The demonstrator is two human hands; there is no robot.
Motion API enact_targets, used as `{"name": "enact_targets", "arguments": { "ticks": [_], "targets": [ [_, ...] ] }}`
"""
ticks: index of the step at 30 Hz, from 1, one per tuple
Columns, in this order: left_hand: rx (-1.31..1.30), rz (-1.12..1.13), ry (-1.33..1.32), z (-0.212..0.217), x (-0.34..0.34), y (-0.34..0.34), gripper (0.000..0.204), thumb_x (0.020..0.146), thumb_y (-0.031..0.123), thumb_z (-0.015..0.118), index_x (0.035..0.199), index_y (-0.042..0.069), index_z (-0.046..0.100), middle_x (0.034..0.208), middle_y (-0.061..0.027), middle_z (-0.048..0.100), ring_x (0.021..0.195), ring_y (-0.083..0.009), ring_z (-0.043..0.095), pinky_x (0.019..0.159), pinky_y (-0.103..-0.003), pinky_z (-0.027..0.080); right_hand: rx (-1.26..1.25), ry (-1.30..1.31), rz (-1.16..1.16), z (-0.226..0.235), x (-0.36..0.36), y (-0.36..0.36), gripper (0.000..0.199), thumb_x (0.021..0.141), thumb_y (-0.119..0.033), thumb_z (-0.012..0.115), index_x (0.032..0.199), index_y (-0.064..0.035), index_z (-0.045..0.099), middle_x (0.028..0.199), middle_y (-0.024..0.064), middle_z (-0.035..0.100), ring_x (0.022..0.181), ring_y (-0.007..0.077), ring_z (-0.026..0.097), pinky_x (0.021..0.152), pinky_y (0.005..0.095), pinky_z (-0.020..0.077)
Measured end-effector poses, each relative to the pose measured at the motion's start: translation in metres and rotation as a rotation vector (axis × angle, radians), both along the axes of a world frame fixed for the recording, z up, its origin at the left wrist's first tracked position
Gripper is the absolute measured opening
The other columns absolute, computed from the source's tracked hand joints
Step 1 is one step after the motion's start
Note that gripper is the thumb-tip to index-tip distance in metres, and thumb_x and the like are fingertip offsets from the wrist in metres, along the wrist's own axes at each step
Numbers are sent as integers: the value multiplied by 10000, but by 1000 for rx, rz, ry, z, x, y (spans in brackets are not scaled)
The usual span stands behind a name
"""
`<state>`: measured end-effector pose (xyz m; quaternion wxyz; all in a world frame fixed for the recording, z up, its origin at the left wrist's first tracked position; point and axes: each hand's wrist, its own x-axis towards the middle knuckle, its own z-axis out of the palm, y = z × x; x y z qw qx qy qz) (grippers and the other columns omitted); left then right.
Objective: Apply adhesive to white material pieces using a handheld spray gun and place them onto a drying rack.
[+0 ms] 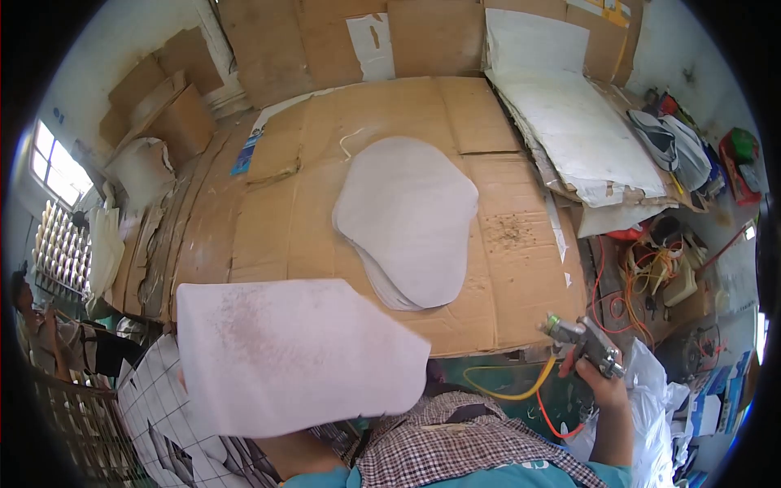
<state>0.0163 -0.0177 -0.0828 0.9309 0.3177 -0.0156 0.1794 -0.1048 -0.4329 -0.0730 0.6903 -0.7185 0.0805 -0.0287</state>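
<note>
In my right hand (582,368) is a metal spray gun (587,342), with my fingers wrapped round its grip. A yellow hose (521,396) runs from the gun. My left hand (182,378) holds up a large pale cut sheet (301,358) at the table's near left edge. The sheet covers nearly all of that hand, and only a bit of finger shows at its left side. Reddish-brown specks mark the sheet's upper left part. On the cardboard-covered table (268,220) lies a small stack of rounded pale sheets (411,215), slightly fanned at the lower left.
A pile of white sheets (569,122) sits at the back right. Orange hoses (626,305) tangle right of the table, above clear plastic bags (643,398). Cardboard boxes (183,114) stand back left. Another person (49,325) is at far left.
</note>
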Motion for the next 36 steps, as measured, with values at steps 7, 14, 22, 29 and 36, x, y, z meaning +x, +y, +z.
{"name": "enact_targets", "arguments": {
  "ticks": [7, 14, 22, 29, 36],
  "targets": [
    [26, 22, 22, -1, -12, 22, 484, 811, 371, 450, 1104, -6, 532, 1068, -157, 572, 982, -282, 549, 876, -395, 427, -29, 7, -253, 6, -9, -3, 334, 775, -108, 587, 1067, 17, 483, 735, 71, 569, 640, 148, 563, 608, 269, 467],
    [48, 39, 45, -8, -20, 38, 494, 818, 381, 442, 1110, -9, 525, 1079, -159, 564, 984, -273, 545, 872, -384, 430, -73, 48, 64, 13, -40, 4, 503, 751, -109, 635, 1191, 31, 435, 785, 64, 573, 682, 146, 578, 636, 267, 481],
    [76, 61, 67, -18, -26, 59, 505, 826, 391, 432, 1116, -12, 518, 1091, -161, 555, 985, -263, 540, 866, -371, 433, -77, -30, -30, 9, -32, 15, 498, 738, -142, 637, 1169, 23, 450, 770, 57, 574, 668, 139, 573, 618, 255, 469],
    [97, 98, 101, -23, -38, 73, 514, 833, 401, 424, 1122, -15, 512, 1102, -162, 547, 987, -255, 535, 861, -359, 436, -132, 51, -100, 20, -46, 9, 521, 729, -139, 653, 1171, 40, 444, 766, 64, 575, 655, 142, 571, 611, 252, 465],
    [126, 145, 131, -24, -53, 83, 524, 840, 410, 415, 1128, -18, 505, 1112, -164, 540, 988, -246, 531, 857, -348, 438, -30, -25, 2, 7, -9, 32, 457, 745, -97, 618, 1148, 44, 456, 767, 66, 576, 678, 144, 579, 627, 269, 473]
  ]
}}
